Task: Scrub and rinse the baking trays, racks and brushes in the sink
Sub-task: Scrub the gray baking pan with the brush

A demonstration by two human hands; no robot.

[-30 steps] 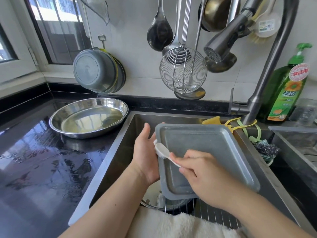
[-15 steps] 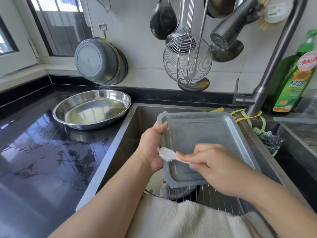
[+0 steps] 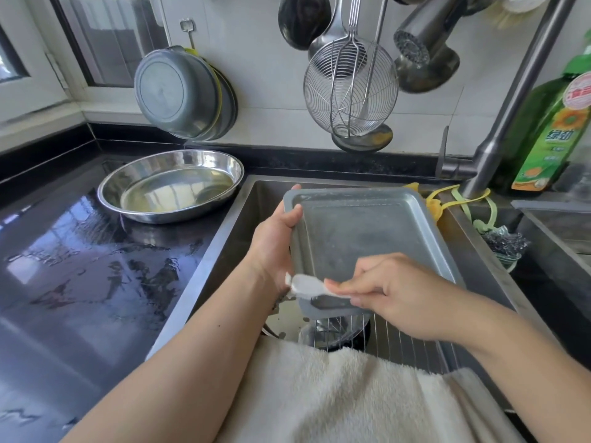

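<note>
- Grey baking tray (image 3: 367, 238) tilted over the sink (image 3: 243, 225), centre of view.
- Left hand (image 3: 275, 244) at 9 o'clock of the tray, fingers clamped round its rim.
- Right hand (image 3: 393, 292) at 6 o'clock, fingertips pinching a white brush (image 3: 307, 284) against the tray's near-left corner.
- Steel basin (image 3: 172, 187) at 10 o'clock on the wet counter.

Shiny round steel basin (image 3: 171, 186) sitting on the wet black countertop (image 3: 80, 266). Straight behind that basin, on the tiled wall, a stack of grey bowls (image 3: 182, 92) hanging from a hook. Further right of the basin and higher up, a wire skimmer (image 3: 350, 87) dangling among ladles. Way over right of the basin, a green dish soap bottle (image 3: 548, 135) upright beside the faucet neck. White towel (image 3: 335, 394) draped nearest the camera, well this side of the basin.
</note>
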